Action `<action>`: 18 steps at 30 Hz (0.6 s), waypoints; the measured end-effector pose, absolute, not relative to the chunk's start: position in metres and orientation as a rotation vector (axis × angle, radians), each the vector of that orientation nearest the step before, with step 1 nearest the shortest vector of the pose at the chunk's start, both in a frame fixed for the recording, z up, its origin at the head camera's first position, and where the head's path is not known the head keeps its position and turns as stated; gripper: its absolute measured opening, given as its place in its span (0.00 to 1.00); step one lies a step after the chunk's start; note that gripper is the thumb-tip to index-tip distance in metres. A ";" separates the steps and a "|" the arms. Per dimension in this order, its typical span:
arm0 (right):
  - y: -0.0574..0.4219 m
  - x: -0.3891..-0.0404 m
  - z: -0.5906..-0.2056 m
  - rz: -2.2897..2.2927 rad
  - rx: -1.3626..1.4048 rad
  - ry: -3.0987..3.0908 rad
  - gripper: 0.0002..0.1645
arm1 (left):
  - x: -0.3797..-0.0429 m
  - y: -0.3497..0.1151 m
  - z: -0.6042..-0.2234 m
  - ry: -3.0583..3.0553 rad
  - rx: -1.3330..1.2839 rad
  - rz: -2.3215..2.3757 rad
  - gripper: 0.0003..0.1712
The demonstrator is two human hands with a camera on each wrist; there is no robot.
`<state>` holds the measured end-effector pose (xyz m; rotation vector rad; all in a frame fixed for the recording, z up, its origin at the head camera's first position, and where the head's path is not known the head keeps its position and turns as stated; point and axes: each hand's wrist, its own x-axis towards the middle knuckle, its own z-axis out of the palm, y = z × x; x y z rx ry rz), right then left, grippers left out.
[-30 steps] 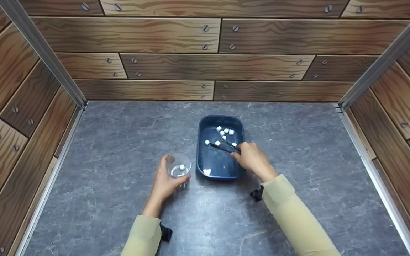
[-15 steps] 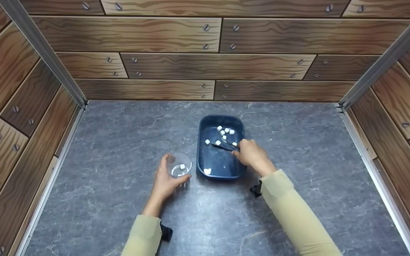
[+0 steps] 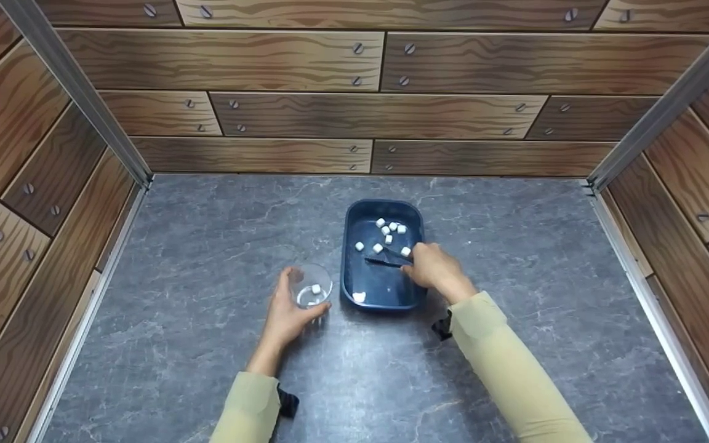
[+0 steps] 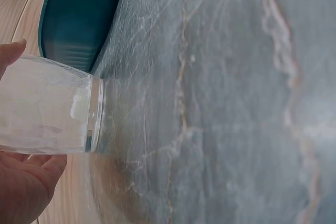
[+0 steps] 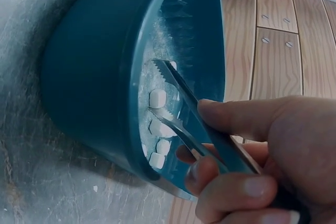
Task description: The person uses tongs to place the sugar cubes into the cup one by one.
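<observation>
My left hand (image 3: 288, 312) grips a clear cup (image 3: 311, 277), thumb on one side and fingers on the other. A small white cube (image 3: 316, 289) lies inside it; in the left wrist view the cup (image 4: 47, 103) has its base close to the tabletop. My right hand (image 3: 437, 271) reaches over the right rim of a dark blue tub (image 3: 385, 306) and holds black tweezers (image 3: 382, 263). In the right wrist view the serrated tips of the tweezers (image 5: 181, 85) are spread apart, with a white cube (image 5: 157, 98) showing between them. Several more cubes (image 3: 392, 226) lie on the tub's floor.
The tub and cup stand side by side on a grey marbled tabletop (image 3: 207, 246). Wood-patterned panels (image 3: 305, 114) wall in the back and both sides, with metal strips (image 3: 77, 92) at the corners. A bright white patch (image 3: 359, 297) shows at the tub's near left corner.
The tweezers' tips have shifted slightly toward the near end of the tub, away from the far cubes. My left hand and the cup have stayed in place.
</observation>
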<state>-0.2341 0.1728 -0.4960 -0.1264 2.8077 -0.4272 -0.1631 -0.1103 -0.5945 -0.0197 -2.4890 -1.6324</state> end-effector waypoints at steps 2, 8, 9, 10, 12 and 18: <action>0.173 -0.235 -0.495 -0.417 -0.123 2.806 0.14 | -0.163 -0.110 -0.595 -2.481 -0.029 -1.636 0.53; 0.171 -0.237 -0.496 -0.384 -0.083 2.805 0.17 | -0.164 -0.110 -0.596 -2.478 -0.029 -1.635 0.53; 0.171 -0.237 -0.496 -0.385 -0.079 2.806 0.18 | -0.164 -0.110 -0.596 -2.479 -0.027 -1.637 0.53; 0.171 -0.238 -0.497 -0.385 -0.075 2.807 0.18 | -0.164 -0.110 -0.596 -2.478 -0.024 -1.640 0.53; 0.171 -0.238 -0.498 -0.380 -0.076 2.817 0.17 | -0.164 -0.110 -0.596 -2.477 -0.021 -1.639 0.53; 0.171 -0.239 -0.501 -0.366 -0.093 2.853 0.17 | -0.163 -0.110 -0.594 -2.487 -0.015 -1.633 0.53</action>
